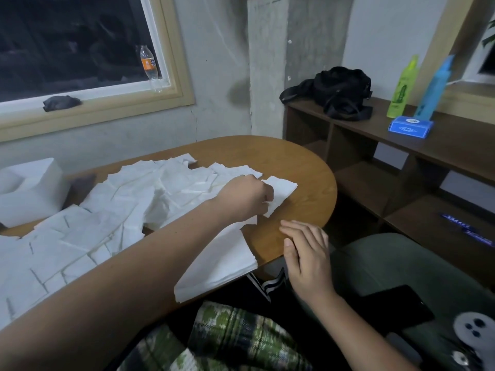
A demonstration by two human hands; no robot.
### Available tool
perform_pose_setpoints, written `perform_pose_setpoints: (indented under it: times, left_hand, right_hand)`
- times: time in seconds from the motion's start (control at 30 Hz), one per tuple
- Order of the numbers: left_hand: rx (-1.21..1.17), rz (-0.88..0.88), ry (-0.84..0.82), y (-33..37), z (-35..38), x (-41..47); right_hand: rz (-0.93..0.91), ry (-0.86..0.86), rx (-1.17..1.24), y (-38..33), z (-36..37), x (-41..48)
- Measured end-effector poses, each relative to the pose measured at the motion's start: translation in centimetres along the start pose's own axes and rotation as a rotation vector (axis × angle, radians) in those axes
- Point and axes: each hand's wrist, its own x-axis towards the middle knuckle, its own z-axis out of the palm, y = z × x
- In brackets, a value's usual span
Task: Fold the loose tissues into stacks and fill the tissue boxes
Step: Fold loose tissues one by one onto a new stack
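On the table (294,162), the left hand (246,199) pinches the edge of one loose tissue (281,191), just beside the big pile (134,204). The right hand (305,253) lies flat and open, holding nothing, near the folded stack (222,263). Next, I think, this tissue must be folded and stacked.

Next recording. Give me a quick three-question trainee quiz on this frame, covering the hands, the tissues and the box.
1. True or false: the right hand pinches a tissue.
2. Which hand grips the single tissue beside the loose pile? A) left B) right C) neither
3. Fill in: on the table, the white tissue box stands to the ____ of the pile.

Key: 1 false, it is open and holds nothing. 2 A, the left hand. 3 left.
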Motion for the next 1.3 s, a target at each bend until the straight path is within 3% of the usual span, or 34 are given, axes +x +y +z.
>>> perform_pose_setpoints:
  times: [0.3,0.53,0.8,0.97,1.1,1.3]
  left_hand:
    - [-0.109,-0.015,0.037,-0.5,0.3,-0.1]
    - [-0.207,-0.037,0.191,-0.5,-1.7,-1.8]
    - [-0.394,-0.014,0.341,0.5,-5.3,-6.7]
    - [-0.629,-0.155,0.385,1.6,-6.5,-10.4]
    - [-0.811,-0.314,0.405,1.6,-6.9,-13.1]
    - [-0.931,-0.496,0.374,0.1,-6.6,-17.2]
  right_hand:
    - [0.008,-0.004,0.005,-0.1,-0.1,0.0]
    - [0.06,-0.079,0.047,-0.4,-1.6,1.4]
    - [0.498,-0.073,0.332,-1.4,-3.2,5.0]
    - [0.686,-0.2,0.504,-2.6,-4.5,7.0]
    - [0.666,-0.281,0.776,-4.1,-4.9,7.5]
    - [0.64,-0.316,0.829,-5.7,-4.3,7.3]
